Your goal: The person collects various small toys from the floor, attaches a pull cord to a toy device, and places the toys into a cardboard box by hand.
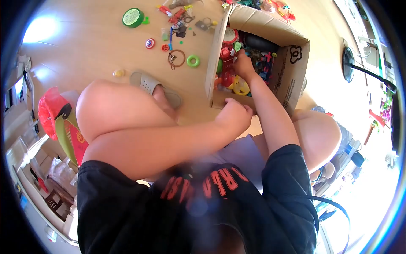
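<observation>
A cardboard box [292,70] stands on the floor between my legs, full of mixed small toys. My right hand [243,65] reaches down into it with the fingers bent together. A small pale green piece [237,46] is right at those fingertips; whether it is gripped cannot be seen. Around that hand lie a red plastic piece [227,70], a yellow ring-shaped toy [241,87] and a long black object [260,43]. My left hand [235,117] is closed at the near wall of the box, its fingers curled and partly hidden.
Loose toys lie on the floor left of the box: a green round tub [133,17], a green ring [193,61], a brown hoop [176,59], a small red-and-blue disc [150,43]. A sandal [146,82] is near my left foot. A red plastic bag [50,112] is farther left.
</observation>
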### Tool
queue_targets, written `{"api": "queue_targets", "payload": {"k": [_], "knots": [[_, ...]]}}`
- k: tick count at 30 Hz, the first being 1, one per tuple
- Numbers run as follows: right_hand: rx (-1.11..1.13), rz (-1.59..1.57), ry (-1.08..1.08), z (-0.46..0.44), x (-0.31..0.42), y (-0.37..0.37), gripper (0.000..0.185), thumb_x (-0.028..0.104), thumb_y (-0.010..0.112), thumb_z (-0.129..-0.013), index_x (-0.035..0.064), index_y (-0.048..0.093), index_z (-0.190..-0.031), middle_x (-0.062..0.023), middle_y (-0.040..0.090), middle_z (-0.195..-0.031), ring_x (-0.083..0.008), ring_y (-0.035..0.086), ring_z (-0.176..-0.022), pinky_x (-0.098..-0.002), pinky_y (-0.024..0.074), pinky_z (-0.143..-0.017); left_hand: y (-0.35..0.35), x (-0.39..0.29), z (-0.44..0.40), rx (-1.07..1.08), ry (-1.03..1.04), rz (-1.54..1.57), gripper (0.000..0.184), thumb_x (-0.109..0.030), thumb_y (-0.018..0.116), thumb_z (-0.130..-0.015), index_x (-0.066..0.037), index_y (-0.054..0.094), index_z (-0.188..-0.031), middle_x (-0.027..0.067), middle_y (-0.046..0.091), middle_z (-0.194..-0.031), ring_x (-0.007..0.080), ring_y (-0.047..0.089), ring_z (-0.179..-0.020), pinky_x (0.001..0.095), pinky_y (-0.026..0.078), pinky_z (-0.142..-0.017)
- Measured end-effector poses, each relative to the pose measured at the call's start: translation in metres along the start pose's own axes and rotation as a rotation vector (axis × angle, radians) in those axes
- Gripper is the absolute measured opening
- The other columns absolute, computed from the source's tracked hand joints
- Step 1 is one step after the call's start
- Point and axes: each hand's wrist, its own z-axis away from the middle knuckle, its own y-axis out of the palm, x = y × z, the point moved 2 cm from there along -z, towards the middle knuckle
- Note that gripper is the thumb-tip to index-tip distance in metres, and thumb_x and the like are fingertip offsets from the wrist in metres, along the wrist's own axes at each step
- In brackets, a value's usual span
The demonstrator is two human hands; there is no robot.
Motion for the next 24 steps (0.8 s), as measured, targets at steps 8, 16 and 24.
{"api": "queue_targets", "payload": {"k": [8,16,24], "knots": [[0.002,-0.219,0.008,0.015,-0.003,-0.027,0.024,0.009,0.067,-0.079,-0.0007,0.060,-0.100,-0.0180,0.069,-0.085,-0.0260,0.070,-0.078,-0.0356,0.0552,-0.065,-0.010,0.034,0.025,0.090,0.062,0.190,0.032,-0.014,0.058,-0.082,0.003,0.062,-0.109,0.0149,0.069,-0.088,0.0285,0.068,-0.080,0.0383,0.051,-0.072],[-0.487,-0.185,-0.315,0.093,0.127,-0.090,0.010,0.009,0.061,-0.087,-0.0001,0.063,-0.092,-0.0129,0.067,-0.074,-0.0190,0.066,-0.068,-0.0317,0.0525,-0.067,-0.007,0.042,0.029,0.130,0.014,0.200,0.024,-0.013,0.055,-0.083,0.001,0.069,-0.098,0.0132,0.071,-0.089,0.0284,0.068,-0.086,0.0413,0.050,-0.080],[0.058,0.426,-0.598,0.082,0.225,0.025,0.028,0.021,0.063,-0.084,0.0007,0.064,-0.103,-0.0168,0.067,-0.090,-0.0308,0.065,-0.082,-0.0393,0.0523,-0.074,0.021,0.006,0.001,-0.087,-0.233,0.224,0.033,-0.015,0.058,-0.083,-0.005,0.063,-0.114,0.0126,0.066,-0.111,0.0272,0.062,-0.103,0.0434,0.043,-0.096]]}}
